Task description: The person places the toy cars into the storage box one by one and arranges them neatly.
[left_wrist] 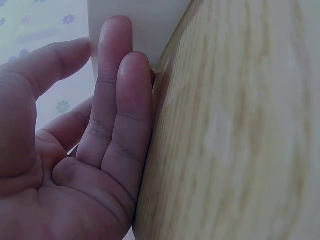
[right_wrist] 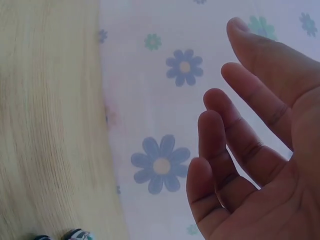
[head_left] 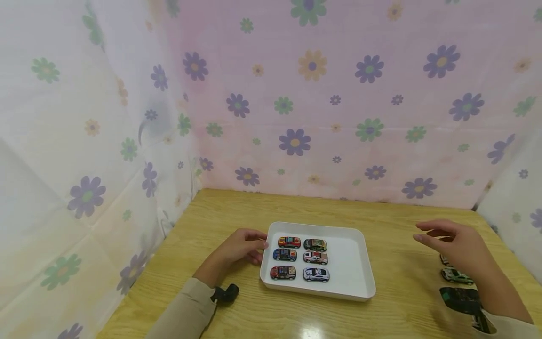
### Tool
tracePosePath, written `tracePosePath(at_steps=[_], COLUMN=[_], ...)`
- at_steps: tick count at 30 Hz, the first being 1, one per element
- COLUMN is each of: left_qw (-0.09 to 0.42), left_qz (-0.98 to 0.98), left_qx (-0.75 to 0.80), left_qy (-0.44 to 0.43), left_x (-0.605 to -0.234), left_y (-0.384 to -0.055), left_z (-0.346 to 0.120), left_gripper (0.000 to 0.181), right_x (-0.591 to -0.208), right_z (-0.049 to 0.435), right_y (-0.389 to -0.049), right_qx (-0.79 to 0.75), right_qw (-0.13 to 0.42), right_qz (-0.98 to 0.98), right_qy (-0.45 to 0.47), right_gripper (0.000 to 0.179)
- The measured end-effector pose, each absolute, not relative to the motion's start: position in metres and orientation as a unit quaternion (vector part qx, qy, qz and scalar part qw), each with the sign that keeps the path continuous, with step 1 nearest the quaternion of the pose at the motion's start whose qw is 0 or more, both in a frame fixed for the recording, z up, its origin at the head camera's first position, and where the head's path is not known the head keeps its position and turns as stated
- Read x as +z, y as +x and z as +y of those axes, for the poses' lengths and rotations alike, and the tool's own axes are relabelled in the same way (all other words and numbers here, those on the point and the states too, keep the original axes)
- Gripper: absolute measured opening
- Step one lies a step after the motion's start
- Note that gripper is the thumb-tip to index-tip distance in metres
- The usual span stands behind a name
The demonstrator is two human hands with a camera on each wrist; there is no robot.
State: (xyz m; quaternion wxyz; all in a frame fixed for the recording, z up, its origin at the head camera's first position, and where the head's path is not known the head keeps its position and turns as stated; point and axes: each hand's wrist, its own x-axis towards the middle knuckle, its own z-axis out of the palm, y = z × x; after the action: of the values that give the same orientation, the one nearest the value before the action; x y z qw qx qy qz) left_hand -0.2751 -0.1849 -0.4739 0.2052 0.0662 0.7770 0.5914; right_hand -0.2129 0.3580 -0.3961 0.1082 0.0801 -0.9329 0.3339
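Note:
A shallow white tray lies on the table with several small toy cars in two columns. The left column has a red-and-yellow car, a blue car and a dark red car. Beside them are a green-and-black car, a white-and-red car and a white-and-black car. My left hand rests at the tray's left side, its fairly straight fingers against the outer wall. Above the table at right hovers my right hand, holding nothing, fingers loosely bent.
More toy cars sit under my right forearm, among them a green-and-white car; the arm and wrist camera partly hide them. The wood-grain table meets a flowered cloth at the back and sides.

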Motion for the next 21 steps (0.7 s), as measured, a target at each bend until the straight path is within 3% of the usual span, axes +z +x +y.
tracePosePath(at_steps=[9,21], left_qw=[0.203,0.202], left_qz=[0.78,0.782], left_qx=[0.589,0.587], left_qy=[0.06,0.057], left_x=[-0.474,-0.474], left_y=[-0.274,-0.274], left_z=[-0.184,-0.184], left_gripper=[0.047,0.046], right_x=[-0.408,-0.431], right_z=[0.381,0.406], right_y=[-0.215,-0.216], right_qx=[0.346,0.327], right_qw=[0.086,0.106], right_qz=[-0.933,-0.938], right_qy=[0.052,-0.033], right_gripper=[0.047,0.065])
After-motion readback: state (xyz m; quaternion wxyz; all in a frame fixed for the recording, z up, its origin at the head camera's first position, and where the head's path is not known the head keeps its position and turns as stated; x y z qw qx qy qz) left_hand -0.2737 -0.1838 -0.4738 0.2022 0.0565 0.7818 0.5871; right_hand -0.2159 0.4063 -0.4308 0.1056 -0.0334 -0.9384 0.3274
